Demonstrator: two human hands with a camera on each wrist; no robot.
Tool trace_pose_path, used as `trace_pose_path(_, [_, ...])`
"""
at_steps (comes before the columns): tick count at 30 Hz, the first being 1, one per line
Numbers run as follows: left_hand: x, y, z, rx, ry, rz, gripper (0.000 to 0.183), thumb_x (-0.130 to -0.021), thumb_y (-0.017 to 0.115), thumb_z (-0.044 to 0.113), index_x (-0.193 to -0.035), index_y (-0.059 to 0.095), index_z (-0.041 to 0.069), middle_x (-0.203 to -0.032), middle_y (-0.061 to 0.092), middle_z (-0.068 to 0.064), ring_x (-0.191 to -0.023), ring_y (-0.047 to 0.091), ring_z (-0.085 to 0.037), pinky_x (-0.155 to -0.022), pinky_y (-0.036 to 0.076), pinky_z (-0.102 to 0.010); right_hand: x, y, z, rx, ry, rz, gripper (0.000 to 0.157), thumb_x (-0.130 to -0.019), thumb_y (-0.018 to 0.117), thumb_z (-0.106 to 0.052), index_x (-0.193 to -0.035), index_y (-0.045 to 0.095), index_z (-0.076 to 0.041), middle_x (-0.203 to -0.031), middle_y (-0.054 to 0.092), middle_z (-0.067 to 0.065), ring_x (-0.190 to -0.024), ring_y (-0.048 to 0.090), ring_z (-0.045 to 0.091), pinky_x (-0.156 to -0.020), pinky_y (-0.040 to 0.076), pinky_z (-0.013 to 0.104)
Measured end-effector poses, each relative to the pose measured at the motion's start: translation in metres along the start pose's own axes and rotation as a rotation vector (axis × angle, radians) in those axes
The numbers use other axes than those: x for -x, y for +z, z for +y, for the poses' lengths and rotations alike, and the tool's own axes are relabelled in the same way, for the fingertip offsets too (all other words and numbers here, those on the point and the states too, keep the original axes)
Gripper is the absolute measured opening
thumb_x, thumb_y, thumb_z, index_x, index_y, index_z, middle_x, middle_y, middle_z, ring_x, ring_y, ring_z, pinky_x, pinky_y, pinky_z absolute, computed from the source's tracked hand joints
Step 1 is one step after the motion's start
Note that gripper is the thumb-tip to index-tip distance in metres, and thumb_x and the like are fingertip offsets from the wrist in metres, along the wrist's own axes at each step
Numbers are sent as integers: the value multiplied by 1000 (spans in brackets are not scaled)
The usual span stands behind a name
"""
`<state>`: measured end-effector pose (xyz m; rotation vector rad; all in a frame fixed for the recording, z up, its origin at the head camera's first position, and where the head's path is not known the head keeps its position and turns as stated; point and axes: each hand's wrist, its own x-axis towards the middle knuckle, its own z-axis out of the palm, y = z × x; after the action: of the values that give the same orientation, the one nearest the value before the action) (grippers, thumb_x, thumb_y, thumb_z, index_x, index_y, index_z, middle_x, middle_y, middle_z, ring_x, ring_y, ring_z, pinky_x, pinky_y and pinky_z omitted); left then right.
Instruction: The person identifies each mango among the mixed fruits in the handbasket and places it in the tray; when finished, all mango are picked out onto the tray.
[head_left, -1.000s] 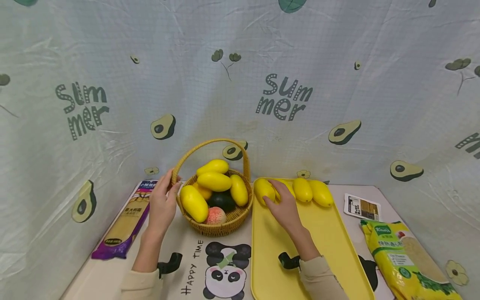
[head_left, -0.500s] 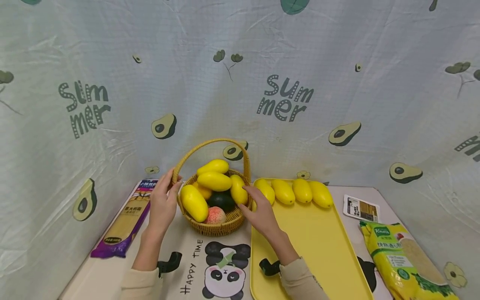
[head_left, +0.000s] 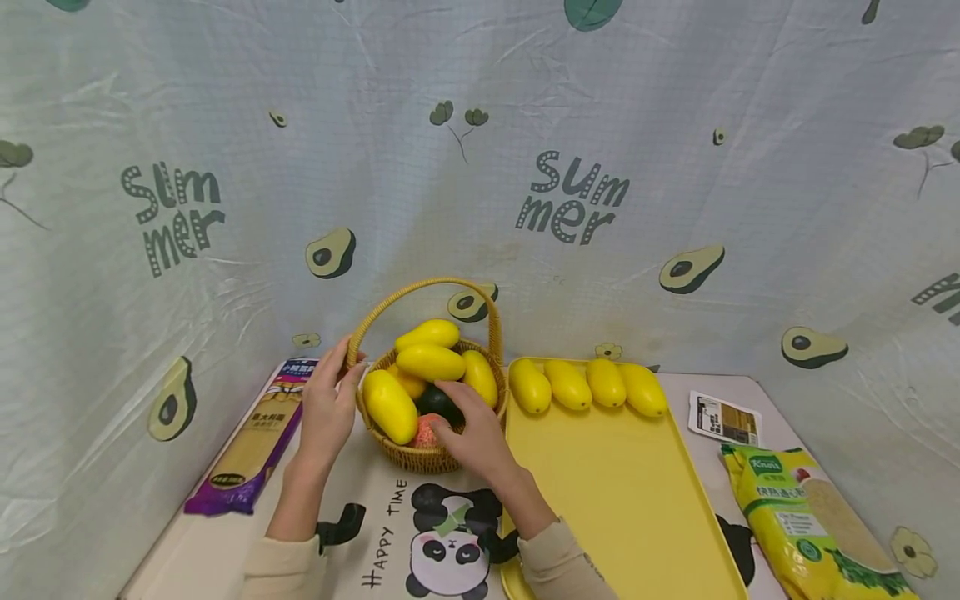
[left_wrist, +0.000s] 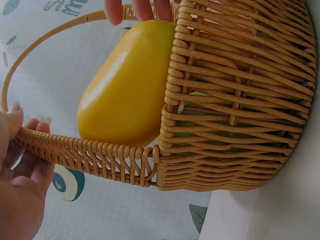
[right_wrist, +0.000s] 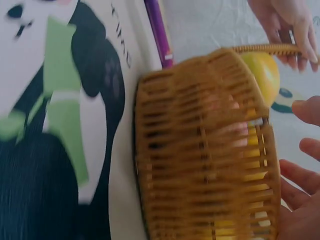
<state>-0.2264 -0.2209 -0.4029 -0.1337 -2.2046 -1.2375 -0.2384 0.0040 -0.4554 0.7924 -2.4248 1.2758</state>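
Note:
A wicker basket (head_left: 420,460) stands left of the yellow tray, filled with several yellow mangoes (head_left: 431,362), a dark green avocado (head_left: 435,403) and a pinkish peach (head_left: 426,431). My left hand (head_left: 327,408) holds the left side of its arched handle (left_wrist: 80,157), thumb and fingers about the wicker. Over the basket's front right reaches my right hand (head_left: 480,433), fingers spread beside the peach and the avocado and partly covering both. In the right wrist view its fingers stand apart above the rim, with nothing seen between them.
The yellow tray (head_left: 600,492) has several mangoes (head_left: 568,385) lined up at its far end. Left of the basket lies a purple noodle packet (head_left: 251,437). A Knorr bag (head_left: 810,517) and a small flat packet (head_left: 723,418) lie at the right. A printed curtain (head_left: 480,208) hangs behind.
My right hand has let go of the leftmost tray mango and moved left, over the basket to the peach and avocado. My left hand stays on the handle.

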Motion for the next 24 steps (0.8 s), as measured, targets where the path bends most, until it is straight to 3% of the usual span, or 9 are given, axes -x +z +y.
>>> trace_pose_path(16, [-1,-2,-3,16,29,-9,43,-103,54,21,-145,50,14,-118,63,-8,-114,60,-21,-92,40,-1,-13,31,-25,51,59,-83,63,-90,72,-32,-147,47,-23,-146,52,-5,-132,53,14,-112,44,38])
trace_pose_path(24, [-1,-3,-4,15,31,-19,44,-103,53,24,-146,49,16,-119,63,-7,-115,61,-21,-92,39,-2,-20,46,-34,78,118,-110,72,-90,68,-40,-153,35,-30,-152,45,-7,-123,54,14,-103,49,40])
